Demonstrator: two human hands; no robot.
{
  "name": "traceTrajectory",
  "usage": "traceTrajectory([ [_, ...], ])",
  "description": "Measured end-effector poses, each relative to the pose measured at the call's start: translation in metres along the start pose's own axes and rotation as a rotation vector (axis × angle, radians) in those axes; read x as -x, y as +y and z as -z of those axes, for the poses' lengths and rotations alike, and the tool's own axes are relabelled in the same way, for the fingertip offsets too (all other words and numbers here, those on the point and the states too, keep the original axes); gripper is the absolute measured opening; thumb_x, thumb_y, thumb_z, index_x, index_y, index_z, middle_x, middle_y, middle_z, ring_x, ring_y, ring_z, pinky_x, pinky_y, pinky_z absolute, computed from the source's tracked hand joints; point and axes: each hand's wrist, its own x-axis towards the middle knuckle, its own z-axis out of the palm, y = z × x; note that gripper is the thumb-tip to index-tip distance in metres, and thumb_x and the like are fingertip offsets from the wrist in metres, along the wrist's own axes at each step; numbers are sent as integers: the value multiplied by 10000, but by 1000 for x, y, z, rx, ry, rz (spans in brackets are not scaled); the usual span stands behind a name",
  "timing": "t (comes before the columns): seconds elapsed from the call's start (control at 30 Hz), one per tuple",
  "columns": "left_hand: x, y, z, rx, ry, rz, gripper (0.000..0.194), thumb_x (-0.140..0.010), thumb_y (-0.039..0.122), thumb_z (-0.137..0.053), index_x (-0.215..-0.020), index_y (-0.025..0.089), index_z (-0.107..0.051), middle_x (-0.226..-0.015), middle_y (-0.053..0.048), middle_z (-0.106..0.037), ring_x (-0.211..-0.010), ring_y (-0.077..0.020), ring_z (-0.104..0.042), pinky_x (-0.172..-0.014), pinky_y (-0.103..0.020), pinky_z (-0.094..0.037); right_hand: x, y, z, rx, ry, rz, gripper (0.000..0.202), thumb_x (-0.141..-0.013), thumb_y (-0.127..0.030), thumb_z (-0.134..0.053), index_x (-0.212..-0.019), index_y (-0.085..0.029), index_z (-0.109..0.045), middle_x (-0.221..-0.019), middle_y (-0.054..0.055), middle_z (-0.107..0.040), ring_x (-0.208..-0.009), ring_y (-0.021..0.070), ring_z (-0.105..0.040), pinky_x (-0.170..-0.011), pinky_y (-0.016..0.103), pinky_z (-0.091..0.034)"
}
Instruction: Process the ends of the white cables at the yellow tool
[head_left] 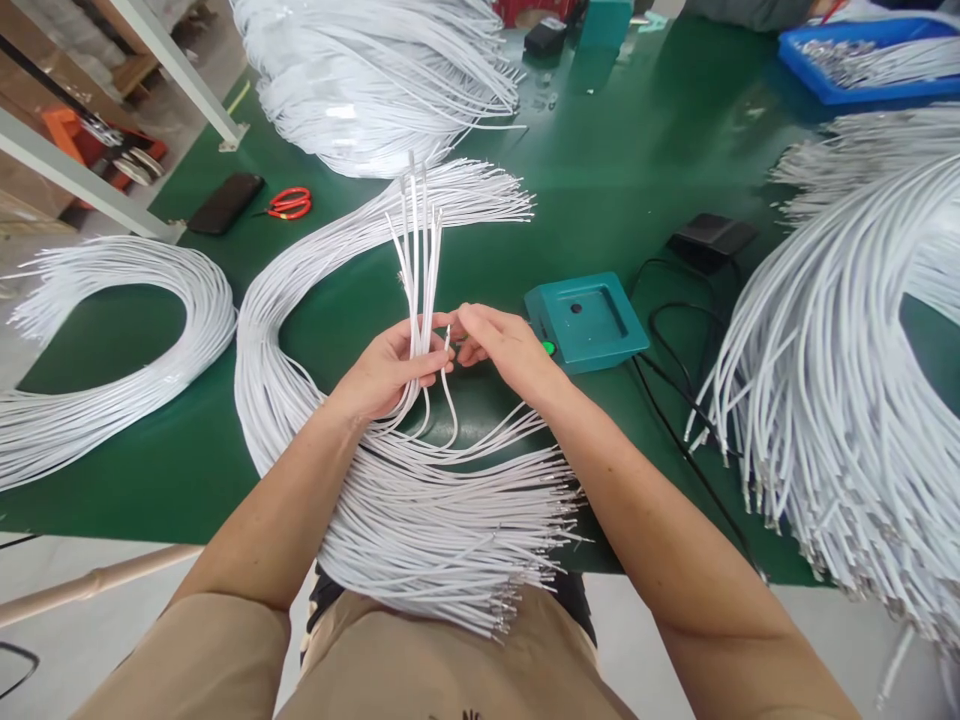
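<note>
My left hand (391,372) is closed around several white cables (422,270), whose ends stand up above the fingers. One single white cable (451,400) rises apart from them, its metal-tipped end between my two hands. My right hand (501,345) has its fingers bent in a pinch at that end; exactly how the fingertips meet it is partly hidden. Under both hands lies a large curved bundle of white cables (442,510), with many terminal ends fanned toward my lap. Close by my right hand sits a teal device (586,352) with a green button (549,348).
More white cable bundles lie at left (176,290), at the back (360,80) and at right (840,300). Red-handled scissors (290,203) and a dark case (225,203) rest on the green table (645,160). Behind are a black box (711,240) and a blue tray (832,92).
</note>
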Motion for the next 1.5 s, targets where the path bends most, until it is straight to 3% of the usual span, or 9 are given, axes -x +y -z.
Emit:
traceTrajectory([
  [0.13,1,0,-2,-23,-13,6,424,-671,169,-808,-1072,202,-677,-779,-15,-649,-676,-107,-632,-476,-141,-411,0,1,-1,48,-2,34,237,-834,-369,-593,-730,-156,-599,-692,-6,-630,-662,112,-575,-669,247,-456],
  [0.23,1,1,-2,31,-13,54,423,-669,148,-805,-1069,197,-677,-770,-16,-654,-661,-102,-631,-490,-143,-420,1,2,-3,121,-4,58,192,-865,-279,-543,-729,-152,-592,-678,-4,-617,-634,110,-557,-654,247,-439],
  [0.37,-2,1,0,132,-1,121,405,-663,124,-801,-1045,181,-683,-766,-23,-655,-643,-84,-620,-499,-134,-419,3,7,-9,638,164,287,257,-934,-211,-422,-747,-157,-590,-821,46,-614,-727,138,-530,-681,266,-398],
  [0.5,-5,-3,1,98,51,90,438,-650,148,-813,-1064,173,-670,-773,-22,-655,-666,-88,-624,-515,-140,-427,4,10,-6,1160,159,484,268,-959,-202,-368,-908,-147,-626,-942,105,-632,-861,216,-531,-784,342,-386],
  [0.63,-8,-9,-1,-81,130,-1,466,-663,204,-806,-1098,168,-645,-778,-12,-653,-697,-116,-645,-550,-177,-458,3,5,8,1379,199,400,230,-921,-142,-413,-1027,-129,-618,-997,122,-668,-983,269,-529,-1017,448,-270],
  [0.93,-12,-15,4,-289,144,-75,438,-692,216,-758,-1106,158,-627,-769,21,-618,-700,-124,-651,-714,-269,-507,1,3,20,1424,51,313,208,-828,-94,-527,-996,-125,-645,-917,107,-703,-934,260,-548,-1019,401,-271],
  [1.3,-16,-18,2,-444,187,-46,460,-660,216,-752,-1104,143,-655,-781,-14,-677,-705,-160,-662,-672,-278,-509,-2,6,22,1399,11,302,276,-833,-56,-452,-880,-143,-710,-750,84,-690,-873,218,-557,-1056,405,-292],
  [1.4,-17,-19,3,-441,192,-35,477,-652,230,-765,-1108,136,-660,-789,-23,-691,-704,-166,-664,-670,-282,-509,1,4,25,1362,43,329,264,-888,-125,-451,-982,-150,-697,-890,98,-714,-1001,246,-555,-1113,487,-217],
  [1.5,-16,-19,3,-414,196,-13,478,-660,253,-773,-1108,134,-660,-803,-30,-697,-732,-175,-676,-684,-286,-512,4,5,31,1368,259,282,336,-940,-213,-433,-1219,-131,-601,-1240,152,-625,-1245,304,-443,-1134,584,-99],
])
